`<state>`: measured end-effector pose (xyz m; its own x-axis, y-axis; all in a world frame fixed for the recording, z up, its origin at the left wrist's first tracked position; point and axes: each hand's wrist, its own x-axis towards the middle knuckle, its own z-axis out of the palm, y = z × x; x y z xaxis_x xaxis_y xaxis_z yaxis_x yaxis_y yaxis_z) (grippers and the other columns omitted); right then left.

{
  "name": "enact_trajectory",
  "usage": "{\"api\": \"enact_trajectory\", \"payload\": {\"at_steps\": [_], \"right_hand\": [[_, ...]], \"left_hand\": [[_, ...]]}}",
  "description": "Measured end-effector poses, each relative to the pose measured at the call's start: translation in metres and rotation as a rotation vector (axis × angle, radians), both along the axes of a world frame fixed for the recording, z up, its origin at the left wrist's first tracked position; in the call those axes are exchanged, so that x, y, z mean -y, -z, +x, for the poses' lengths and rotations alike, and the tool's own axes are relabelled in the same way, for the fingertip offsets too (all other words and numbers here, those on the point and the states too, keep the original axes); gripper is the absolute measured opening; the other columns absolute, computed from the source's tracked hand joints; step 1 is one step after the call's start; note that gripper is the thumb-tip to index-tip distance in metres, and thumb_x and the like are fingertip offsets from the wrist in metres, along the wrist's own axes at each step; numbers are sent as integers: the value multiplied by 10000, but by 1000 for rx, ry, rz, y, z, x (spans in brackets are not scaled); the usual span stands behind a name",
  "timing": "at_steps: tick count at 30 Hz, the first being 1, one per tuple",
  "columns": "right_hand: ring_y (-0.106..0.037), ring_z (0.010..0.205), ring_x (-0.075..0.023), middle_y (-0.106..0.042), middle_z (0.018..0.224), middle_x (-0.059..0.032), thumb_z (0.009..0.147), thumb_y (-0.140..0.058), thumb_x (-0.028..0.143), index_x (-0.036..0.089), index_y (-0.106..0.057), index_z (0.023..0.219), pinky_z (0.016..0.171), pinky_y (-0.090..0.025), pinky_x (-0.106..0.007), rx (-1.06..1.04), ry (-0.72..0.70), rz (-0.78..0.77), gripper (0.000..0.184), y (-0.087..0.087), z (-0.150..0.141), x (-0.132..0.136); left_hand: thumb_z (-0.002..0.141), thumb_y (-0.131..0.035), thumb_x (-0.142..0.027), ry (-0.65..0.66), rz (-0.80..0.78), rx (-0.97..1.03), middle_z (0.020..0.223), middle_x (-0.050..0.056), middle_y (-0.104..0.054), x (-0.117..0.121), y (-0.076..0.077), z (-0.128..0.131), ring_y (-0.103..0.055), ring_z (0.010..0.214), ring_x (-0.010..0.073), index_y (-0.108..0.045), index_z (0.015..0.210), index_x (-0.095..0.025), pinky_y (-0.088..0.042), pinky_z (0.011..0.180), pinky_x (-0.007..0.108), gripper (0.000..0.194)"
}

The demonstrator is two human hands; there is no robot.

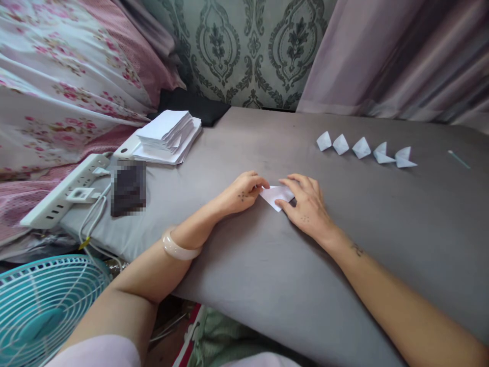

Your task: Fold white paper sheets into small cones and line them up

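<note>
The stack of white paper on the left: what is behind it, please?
Behind the stack, a black item lies on the grey cloth. Its near part is covered by the stack, so its full shape cannot be seen.

A grey wall (254,46) with dark ornate medallions stands behind the grey sheet (382,214); a mauve curtain (385,56) hangs right, floral cloth (64,76) left.

Both arms (382,283) reach forward, left fingers (261,181) and right fingers (295,185) curving inward.

Paper piece (275,198) on the cloth (237,255), paper stack (165,133) behind left, paper figures (361,148) behind right
</note>
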<state>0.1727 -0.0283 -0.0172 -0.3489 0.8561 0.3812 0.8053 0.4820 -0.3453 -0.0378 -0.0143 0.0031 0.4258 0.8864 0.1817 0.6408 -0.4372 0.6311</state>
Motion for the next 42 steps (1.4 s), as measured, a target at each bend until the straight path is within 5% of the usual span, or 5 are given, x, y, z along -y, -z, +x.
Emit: {"api": "enact_trajectory", "payload": {"at_steps": [29, 42], "right_hand": [[-557, 978, -262, -686, 1009, -45, 816, -638, 351, 266, -700, 948, 863, -388, -431, -118, 28, -225, 170, 0, 12, -18], [-535, 870, -219, -685, 898, -50, 880, -552, 293, 234, -720, 870, 821, -418, -389, -141, -171, -191, 179, -3, 28, -28]], "left_hand": [[826, -592, -269, -20, -58, -50, 887, 53, -671, -9, 2, 13, -571, 853, 182, -718, 914, -181, -442, 804, 312, 178], [854, -586, -222, 73, -1, -64, 940, 66, -669, -15, 4, 10, -556, 896, 187, -727, 882, -174, -414, 895, 344, 152]]}}
